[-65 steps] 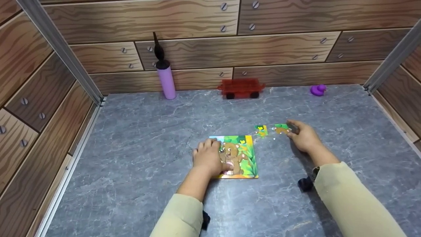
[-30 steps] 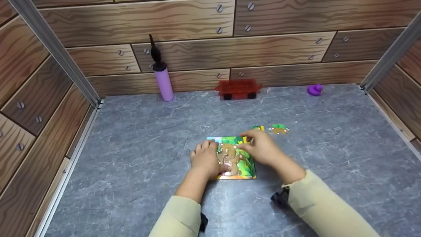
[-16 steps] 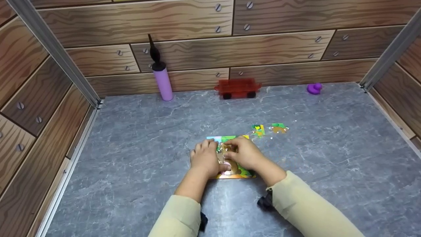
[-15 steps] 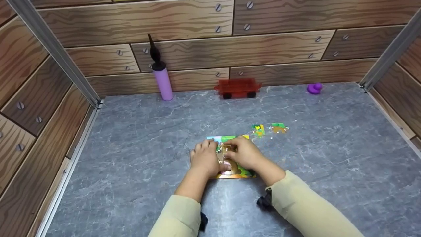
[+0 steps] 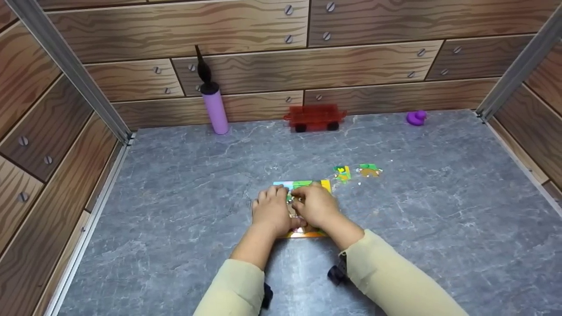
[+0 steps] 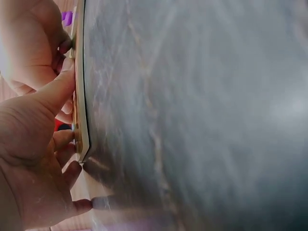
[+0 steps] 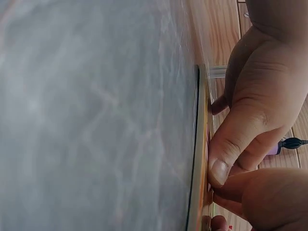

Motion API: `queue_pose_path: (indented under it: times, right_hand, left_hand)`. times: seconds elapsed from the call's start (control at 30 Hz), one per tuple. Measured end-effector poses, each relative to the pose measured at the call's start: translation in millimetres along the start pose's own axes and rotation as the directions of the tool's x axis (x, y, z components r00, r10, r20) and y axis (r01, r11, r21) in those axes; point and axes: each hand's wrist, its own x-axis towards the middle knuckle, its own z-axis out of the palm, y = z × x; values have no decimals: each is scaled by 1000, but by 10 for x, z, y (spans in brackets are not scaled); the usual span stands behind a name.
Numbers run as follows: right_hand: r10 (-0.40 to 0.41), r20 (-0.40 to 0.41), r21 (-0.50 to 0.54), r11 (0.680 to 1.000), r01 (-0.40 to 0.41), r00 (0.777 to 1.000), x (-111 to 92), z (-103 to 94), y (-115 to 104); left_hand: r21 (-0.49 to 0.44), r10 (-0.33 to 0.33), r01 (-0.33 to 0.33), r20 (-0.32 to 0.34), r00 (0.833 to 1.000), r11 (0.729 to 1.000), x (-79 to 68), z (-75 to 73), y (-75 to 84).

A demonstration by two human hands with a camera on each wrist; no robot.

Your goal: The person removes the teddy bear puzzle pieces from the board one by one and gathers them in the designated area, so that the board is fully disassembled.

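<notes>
A colourful bear jigsaw board [image 5: 325, 184] lies flat on the grey table, mostly covered by both hands. My left hand [image 5: 271, 213] rests across its left side, thumb pressing the board's face; in the left wrist view the other fingers spread past the board's edge [image 6: 83, 110], one touching the table. My right hand [image 5: 318, 205] has thumb and index finger brought together over the bear's head, pinching a puzzle piece largely hidden beneath them. Beyond the board's top right corner lie two loose puzzle pieces, one green and yellow [image 5: 342, 173], one green and brown [image 5: 369, 170].
Along the back wall stand a purple balloon pump [image 5: 216, 112] with a black nozzle, a red see-through toy wagon [image 5: 315, 117] and a purple toy duck [image 5: 416, 117]. Wood-patterned panels with metal corner posts enclose the back and sides of the table.
My right hand has travelled left from beside the loose pieces, carrying a dark-looking flat piece, onto the board beside my left hand. My left hand has stayed on the board.
</notes>
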Motion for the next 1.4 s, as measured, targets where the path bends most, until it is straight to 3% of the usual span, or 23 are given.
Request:
queue_pose_path:
  times: [0.13, 0.3, 0.4, 0.8, 1.4]
  right_hand:
    - [23, -14, 15, 1000, -23, 1000, -10, 22, -19]
    - [52, -13, 33, 998, -51, 999, -10, 17, -29]
    - [60, -18, 38, 998, -60, 998, -9, 15, -32]
    - [85, -29, 68, 994, -83, 996, -19, 36, -15]
    - [81, -38, 64, 995, -78, 996, -17, 29, -6]
  left_hand:
    - [1, -28, 28, -14, 1000, 1000, -7, 12, -7]
    - [18, -155, 155, -27, 988, 988, -33, 20, -6]
    - [17, -198, 199, -29, 980, 980, -40, 25, -26]
    - [-31, -189, 188, -60, 980, 982, -7, 89, -92]
    - [-41, -171, 169, -42, 984, 985, -12, 30, -109]
